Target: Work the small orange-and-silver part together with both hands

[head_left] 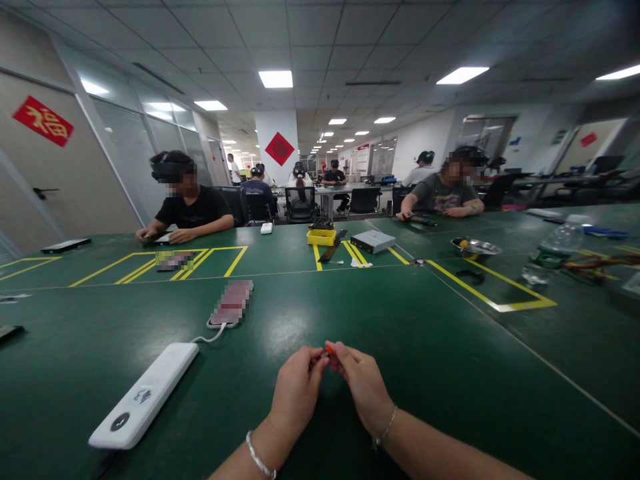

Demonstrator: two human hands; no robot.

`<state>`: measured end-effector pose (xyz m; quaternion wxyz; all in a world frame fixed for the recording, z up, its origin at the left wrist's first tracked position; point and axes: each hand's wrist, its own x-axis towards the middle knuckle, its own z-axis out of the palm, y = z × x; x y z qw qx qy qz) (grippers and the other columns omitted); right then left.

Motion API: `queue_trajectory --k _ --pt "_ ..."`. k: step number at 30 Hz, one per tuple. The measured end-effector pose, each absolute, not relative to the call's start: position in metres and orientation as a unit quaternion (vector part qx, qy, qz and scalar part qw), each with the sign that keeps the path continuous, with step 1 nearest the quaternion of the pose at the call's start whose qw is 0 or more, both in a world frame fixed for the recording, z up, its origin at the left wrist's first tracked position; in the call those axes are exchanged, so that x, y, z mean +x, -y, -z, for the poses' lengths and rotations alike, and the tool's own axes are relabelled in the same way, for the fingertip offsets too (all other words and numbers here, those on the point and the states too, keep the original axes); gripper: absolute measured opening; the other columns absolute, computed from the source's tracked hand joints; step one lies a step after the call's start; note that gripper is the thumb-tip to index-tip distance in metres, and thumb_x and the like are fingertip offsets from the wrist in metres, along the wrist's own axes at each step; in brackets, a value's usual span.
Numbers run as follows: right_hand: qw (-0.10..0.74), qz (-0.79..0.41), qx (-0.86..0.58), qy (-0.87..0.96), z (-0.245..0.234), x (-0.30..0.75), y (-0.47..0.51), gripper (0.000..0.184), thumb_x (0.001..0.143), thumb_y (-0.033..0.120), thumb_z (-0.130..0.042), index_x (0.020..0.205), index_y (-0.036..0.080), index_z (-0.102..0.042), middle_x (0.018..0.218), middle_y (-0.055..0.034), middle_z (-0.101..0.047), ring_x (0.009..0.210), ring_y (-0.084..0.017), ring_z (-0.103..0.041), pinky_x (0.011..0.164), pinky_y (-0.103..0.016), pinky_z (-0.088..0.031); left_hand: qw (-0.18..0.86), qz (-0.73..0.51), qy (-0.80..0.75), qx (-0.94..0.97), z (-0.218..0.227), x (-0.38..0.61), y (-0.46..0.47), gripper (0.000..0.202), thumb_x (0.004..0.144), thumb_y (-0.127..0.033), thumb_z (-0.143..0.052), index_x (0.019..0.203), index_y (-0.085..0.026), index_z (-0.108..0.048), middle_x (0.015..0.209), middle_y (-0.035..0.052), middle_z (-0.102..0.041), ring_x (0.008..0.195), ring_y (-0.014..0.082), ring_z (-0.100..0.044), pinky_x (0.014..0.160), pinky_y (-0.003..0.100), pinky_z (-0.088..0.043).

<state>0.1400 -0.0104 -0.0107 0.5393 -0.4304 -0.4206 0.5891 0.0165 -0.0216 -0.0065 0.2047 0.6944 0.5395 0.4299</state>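
My left hand (pixel 297 381) and my right hand (pixel 363 381) meet at the fingertips above the green table, close in front of me. Between the fingers is a small orange-red piece (pixel 329 349), with a dark bit beside it. Fingers cover most of it, so its kind cannot be made out. My right hand pinches the orange-red piece. The left thumb and fingers are pinched together against the dark bit; whether the two bits are one thing I cannot tell.
Left of my hands, a white power bank (pixel 145 397) is cabled to a phone (pixel 231 303). Farther off are a yellow tray (pixel 321 237), a grey box (pixel 373 241), a metal bowl (pixel 475 248) and a plastic bottle (pixel 557 250). Two people sit across the green table (pixel 425 373).
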Motion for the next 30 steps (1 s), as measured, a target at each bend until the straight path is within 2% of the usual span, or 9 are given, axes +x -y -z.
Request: queue_trajectory --k 8,14,18,19,23,26,28,30 --pt "0.513 -0.466 -0.454 0.56 0.0 0.143 0.019 0.035 0.076 0.043 -0.047 0.08 0.016 -0.068 0.083 -0.0057 -0.064 0.078 -0.017 -0.056 0.073 -0.028 -0.042 0.205 -0.423 -0.549 0.692 0.004 0.017 0.025 0.014 0.08 -0.028 -0.044 0.083 -0.02 -0.056 0.077 0.001 -0.064 0.071 0.0161 -0.06 0.067 0.029 -0.045" --pt "0.507 -0.556 -0.448 0.482 -0.003 0.147 0.008 0.026 0.062 0.032 -0.065 0.081 0.015 -0.064 0.077 -0.0032 -0.064 0.074 -0.015 -0.057 0.072 -0.027 -0.043 0.19 -0.41 -0.542 0.709 0.004 0.02 0.022 0.013 0.076 -0.025 -0.048 0.088 -0.021 -0.054 0.078 -0.0002 -0.063 0.069 0.0144 -0.059 0.065 0.028 -0.046" --pt "0.541 -0.566 -0.454 0.425 -0.012 0.176 -0.013 0.026 0.062 0.03 -0.066 0.081 0.014 -0.061 0.075 -0.0028 -0.063 0.071 -0.012 -0.057 0.068 -0.025 -0.045 0.199 -0.41 -0.518 0.724 0.007 0.017 0.019 0.042 0.071 -0.021 -0.053 0.111 -0.022 -0.039 0.099 0.0014 -0.06 0.083 0.0148 -0.057 0.075 0.031 -0.045" --pt "0.553 -0.577 -0.447 0.403 -0.015 0.188 -0.02 0.025 0.062 0.029 -0.066 0.081 0.014 -0.06 0.077 -0.003 -0.063 0.073 -0.013 -0.057 0.068 -0.024 -0.046 0.2 -0.41 -0.522 0.72 0.008 0.015 0.018 0.044 0.072 -0.022 -0.052 0.113 -0.022 -0.037 0.102 0.0023 -0.059 0.086 0.0153 -0.056 0.077 0.033 -0.044" --pt "0.59 -0.595 -0.427 0.341 -0.019 0.255 -0.051 0.02 0.062 0.022 -0.066 0.077 0.015 -0.055 0.08 -0.0042 -0.062 0.079 -0.014 -0.058 0.071 -0.024 -0.048 0.214 -0.41 -0.556 0.691 0.011 0.003 0.01 0.039 0.076 -0.026 -0.047 0.113 -0.021 -0.037 0.106 0.0044 -0.057 0.09 0.0161 -0.056 0.08 0.034 -0.043" --pt "0.615 -0.46 -0.524 0.369 -0.015 0.307 -0.071 0.008 0.067 0.017 -0.058 0.072 0.016 -0.051 0.078 -0.004 -0.061 0.077 -0.012 -0.058 0.07 -0.022 -0.049 0.231 -0.416 -0.571 0.669 0.013 -0.002 0.003 0.034 0.077 -0.027 -0.045 0.11 -0.021 -0.039 0.104 0.0043 -0.058 0.089 0.0155 -0.056 0.077 0.032 -0.043" --pt "0.604 -0.354 -0.594 0.396 -0.014 0.338 -0.077 0.001 0.07 0.016 -0.051 0.071 0.017 -0.049 0.078 -0.0044 -0.06 0.076 -0.011 -0.058 0.07 -0.022 -0.049 0.235 -0.417 -0.577 0.662 0.014 -0.003 0.001 0.032 0.077 -0.027 -0.045 0.107 -0.02 -0.041 0.104 0.0043 -0.058 0.088 0.0156 -0.056 0.076 0.031 -0.043" --pt "0.579 -0.271 -0.648 0.414 -0.016 0.365 -0.076 0.003 0.071 0.019 -0.049 0.069 0.017 -0.049 0.075 -0.0059 -0.059 0.075 -0.013 -0.058 0.068 -0.024 -0.048 0.235 -0.415 -0.578 0.662 0.014 -0.003 0.001 0.031 0.077 -0.027 -0.045 0.107 -0.02 -0.042 0.104 0.0043 -0.058 0.089 0.0157 -0.055 0.076 0.031 -0.043"
